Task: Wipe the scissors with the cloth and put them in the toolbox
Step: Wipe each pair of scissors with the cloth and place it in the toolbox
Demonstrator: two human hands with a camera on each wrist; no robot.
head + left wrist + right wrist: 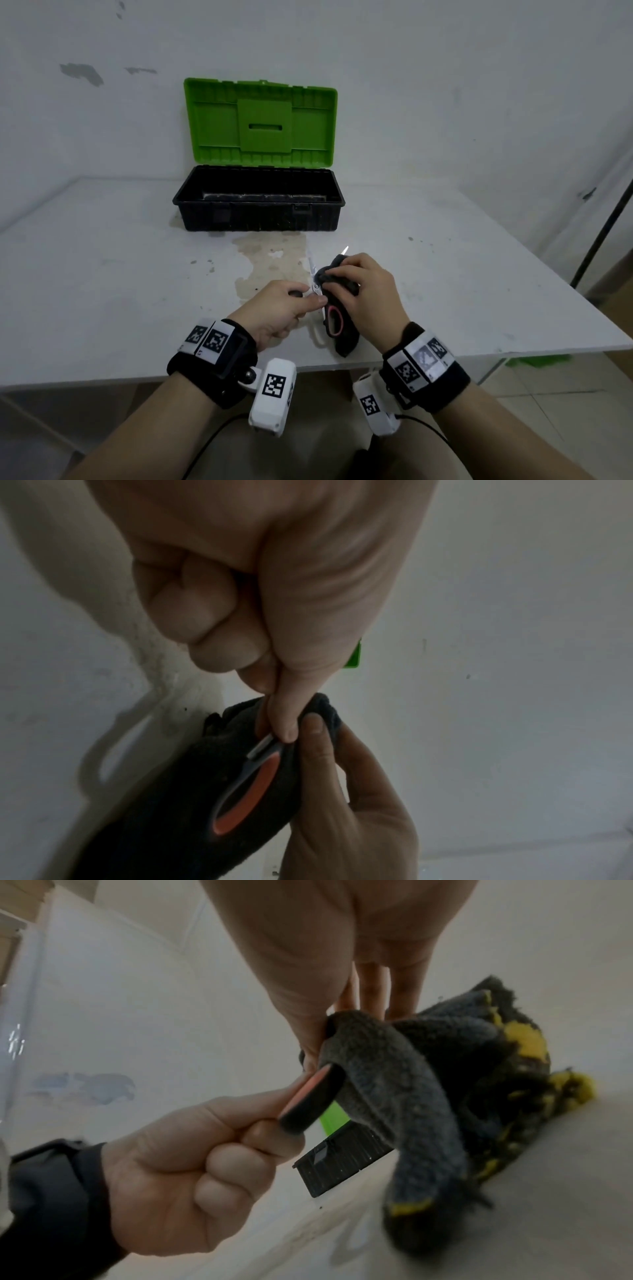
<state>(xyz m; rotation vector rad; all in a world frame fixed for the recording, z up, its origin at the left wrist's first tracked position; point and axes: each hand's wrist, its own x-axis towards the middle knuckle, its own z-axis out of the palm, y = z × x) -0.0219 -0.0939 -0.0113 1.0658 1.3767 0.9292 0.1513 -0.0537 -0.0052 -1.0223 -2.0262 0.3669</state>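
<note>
The scissors [334, 320] have black handles with a red-orange lining and are spread apart above the table's [120, 291] near edge. My left hand [308, 299] pinches them close to the pivot; one bare blade [312, 269] points away from me. My right hand [337, 274] grips the dark grey cloth [346, 339] folded around the other blade, whose tip [345, 250] sticks out beyond it. In the left wrist view my left hand [277, 731] pinches the scissors [246, 791] against the cloth [192, 818]. In the right wrist view my right hand [329, 1031] pinches the cloth [394, 1074]. The toolbox [260, 214] stands open behind.
The toolbox's green lid [260, 125] leans back against the wall. A brownish stain [270, 260] marks the table between the box and my hands. A dark pole [599, 233] slants past the table's right edge, with something green [537, 359] on the floor below.
</note>
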